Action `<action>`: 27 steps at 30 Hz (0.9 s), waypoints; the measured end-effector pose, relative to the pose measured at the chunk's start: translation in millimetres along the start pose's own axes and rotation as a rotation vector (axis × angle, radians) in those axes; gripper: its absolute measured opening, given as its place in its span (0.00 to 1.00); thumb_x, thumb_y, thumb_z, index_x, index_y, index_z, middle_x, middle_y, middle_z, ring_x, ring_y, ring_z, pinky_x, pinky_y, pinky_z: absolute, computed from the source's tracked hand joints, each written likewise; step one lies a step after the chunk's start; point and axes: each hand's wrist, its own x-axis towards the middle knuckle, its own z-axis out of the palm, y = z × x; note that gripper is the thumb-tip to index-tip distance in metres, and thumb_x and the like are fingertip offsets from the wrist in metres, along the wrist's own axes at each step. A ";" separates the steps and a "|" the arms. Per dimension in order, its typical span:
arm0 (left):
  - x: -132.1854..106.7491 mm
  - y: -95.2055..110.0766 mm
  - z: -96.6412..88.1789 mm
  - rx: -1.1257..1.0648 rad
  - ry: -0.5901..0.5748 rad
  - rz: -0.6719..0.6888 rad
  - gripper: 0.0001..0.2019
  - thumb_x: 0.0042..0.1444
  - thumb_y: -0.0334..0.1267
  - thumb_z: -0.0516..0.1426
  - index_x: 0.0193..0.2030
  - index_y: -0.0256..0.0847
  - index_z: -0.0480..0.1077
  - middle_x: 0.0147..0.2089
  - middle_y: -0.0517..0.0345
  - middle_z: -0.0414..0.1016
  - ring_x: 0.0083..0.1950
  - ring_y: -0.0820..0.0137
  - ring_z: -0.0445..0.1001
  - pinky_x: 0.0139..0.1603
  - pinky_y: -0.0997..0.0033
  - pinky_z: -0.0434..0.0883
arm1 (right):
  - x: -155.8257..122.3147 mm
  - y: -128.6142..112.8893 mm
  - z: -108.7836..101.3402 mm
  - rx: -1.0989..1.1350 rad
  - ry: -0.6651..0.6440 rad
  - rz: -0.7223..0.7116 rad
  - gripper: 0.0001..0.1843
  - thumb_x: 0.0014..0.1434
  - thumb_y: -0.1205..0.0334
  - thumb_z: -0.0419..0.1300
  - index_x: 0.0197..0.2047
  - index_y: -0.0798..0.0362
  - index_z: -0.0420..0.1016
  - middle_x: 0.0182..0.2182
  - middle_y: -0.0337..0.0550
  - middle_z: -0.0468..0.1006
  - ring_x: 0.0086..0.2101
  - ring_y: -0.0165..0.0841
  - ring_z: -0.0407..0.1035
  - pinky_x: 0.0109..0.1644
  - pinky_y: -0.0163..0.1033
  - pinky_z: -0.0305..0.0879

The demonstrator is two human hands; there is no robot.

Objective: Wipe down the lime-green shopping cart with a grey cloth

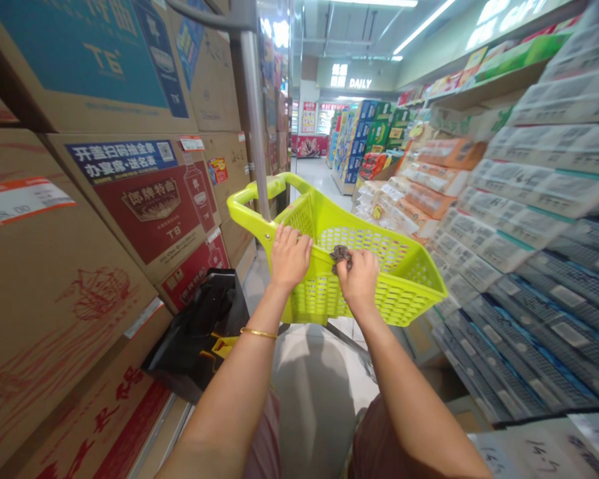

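Gripped from above by both hands is the near rim of a lime-green shopping basket (pixel 379 279), as seen from the head camera. Its rim is clasped by the left hand (pixel 289 256) with fingers curled over the edge, a thin gold bangle (pixel 258 332) being worn on that wrist. The right hand (pixel 359 276) is closed on the same rim just beside it, and a small dark brown object (pixel 340 254) is pinched between its fingertips (what it is cannot be told). The basket is held out in front at mid-aisle, tilted, its mesh walls showing and its handle (pixel 259 193) lying on the far left side. Stacked cardboard cartons (pixel 144 199) are seen on the left, and shelves of wrapped packs (pixel 539 219) on the right. A metal pole (pixel 254 120) rises behind the basket.
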 end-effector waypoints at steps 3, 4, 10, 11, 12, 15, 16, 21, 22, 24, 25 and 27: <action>-0.6 3.6 -0.5 0.043 -0.002 -0.021 0.13 0.62 0.40 0.46 0.35 0.42 0.70 0.38 0.54 0.70 0.51 0.64 0.65 0.66 0.52 0.51 | 8.0 -1.0 -9.8 0.149 0.077 0.091 0.15 0.58 0.60 0.50 0.47 0.56 0.67 0.38 0.48 0.70 0.41 0.37 0.61 0.47 0.44 0.58; -0.9 4.7 -0.9 0.051 -0.002 -0.028 0.13 0.62 0.40 0.46 0.35 0.42 0.69 0.38 0.54 0.70 0.51 0.64 0.65 0.66 0.52 0.52 | 10.4 -5.3 -11.5 0.202 0.099 0.096 0.16 0.59 0.58 0.50 0.49 0.55 0.66 0.39 0.48 0.70 0.41 0.37 0.62 0.48 0.44 0.58; -3.2 7.1 -1.2 0.091 -0.016 -0.016 0.11 0.61 0.38 0.47 0.36 0.41 0.69 0.40 0.53 0.70 0.51 0.63 0.65 0.66 0.52 0.52 | 12.2 -41.1 2.5 0.257 -0.038 -0.048 0.16 0.63 0.57 0.46 0.48 0.52 0.68 0.41 0.48 0.71 0.45 0.37 0.62 0.54 0.49 0.56; -3.5 6.7 -0.9 0.099 -0.019 -0.011 0.11 0.61 0.38 0.47 0.36 0.41 0.69 0.40 0.53 0.70 0.51 0.63 0.65 0.66 0.53 0.52 | 11.1 -43.1 5.8 0.248 -0.072 -0.073 0.16 0.62 0.58 0.46 0.47 0.52 0.69 0.42 0.49 0.71 0.48 0.38 0.61 0.56 0.51 0.55; -3.6 6.3 -0.6 0.105 -0.022 -0.008 0.11 0.60 0.38 0.47 0.36 0.41 0.70 0.40 0.53 0.70 0.51 0.62 0.65 0.66 0.53 0.52 | 9.9 -43.2 8.0 0.249 -0.100 -0.102 0.16 0.61 0.59 0.46 0.48 0.52 0.69 0.44 0.50 0.70 0.52 0.40 0.58 0.58 0.52 0.53; -3.5 4.4 -0.3 0.109 -0.025 -0.010 0.11 0.60 0.38 0.47 0.37 0.41 0.70 0.40 0.53 0.70 0.52 0.62 0.64 0.67 0.53 0.52 | 7.6 -33.8 7.6 0.299 -0.209 -0.238 0.25 0.56 0.62 0.50 0.57 0.53 0.61 0.58 0.52 0.59 0.61 0.43 0.47 0.62 0.57 0.48; -3.3 3.7 -0.3 0.107 -0.027 -0.012 0.11 0.60 0.37 0.47 0.37 0.41 0.70 0.41 0.53 0.70 0.52 0.62 0.64 0.67 0.53 0.51 | 7.3 -28.9 5.8 0.317 -0.267 -0.297 0.30 0.53 0.64 0.50 0.61 0.53 0.56 0.61 0.52 0.54 0.62 0.44 0.44 0.63 0.58 0.47; -2.2 1.7 -1.4 0.091 -0.040 -0.027 0.09 0.58 0.35 0.49 0.38 0.41 0.70 0.42 0.52 0.70 0.52 0.62 0.65 0.67 0.51 0.51 | 10.3 -8.9 -4.3 0.359 -0.460 -0.469 0.41 0.47 0.75 0.47 0.66 0.51 0.46 0.63 0.49 0.53 0.62 0.39 0.47 0.63 0.56 0.50; -2.1 1.8 -1.7 0.089 -0.038 -0.032 0.09 0.58 0.35 0.49 0.38 0.41 0.70 0.41 0.53 0.70 0.52 0.62 0.65 0.66 0.51 0.52 | 11.5 -7.0 -6.2 0.368 -0.464 -0.479 0.41 0.47 0.75 0.46 0.65 0.50 0.46 0.62 0.48 0.55 0.61 0.38 0.50 0.63 0.54 0.51; -2.1 2.7 -2.6 0.080 -0.031 -0.043 0.10 0.59 0.36 0.47 0.37 0.41 0.70 0.41 0.52 0.70 0.52 0.62 0.65 0.66 0.51 0.52 | 14.0 -5.5 -10.6 0.376 -0.436 -0.478 0.39 0.50 0.74 0.47 0.65 0.50 0.46 0.60 0.48 0.59 0.59 0.38 0.54 0.61 0.53 0.54; -2.2 3.3 -3.1 0.074 -0.029 -0.047 0.11 0.60 0.37 0.47 0.36 0.41 0.70 0.40 0.52 0.70 0.52 0.62 0.65 0.66 0.51 0.52 | 14.9 -5.7 -12.9 0.373 -0.408 -0.464 0.37 0.52 0.72 0.48 0.65 0.50 0.46 0.60 0.49 0.60 0.58 0.38 0.56 0.61 0.52 0.56; -2.5 4.6 -4.1 0.070 -0.029 -0.043 0.12 0.61 0.37 0.46 0.36 0.41 0.70 0.40 0.52 0.70 0.52 0.62 0.65 0.66 0.52 0.52 | 15.7 -7.6 -16.4 0.351 -0.347 -0.418 0.35 0.54 0.67 0.51 0.65 0.50 0.47 0.57 0.50 0.63 0.55 0.40 0.59 0.59 0.53 0.58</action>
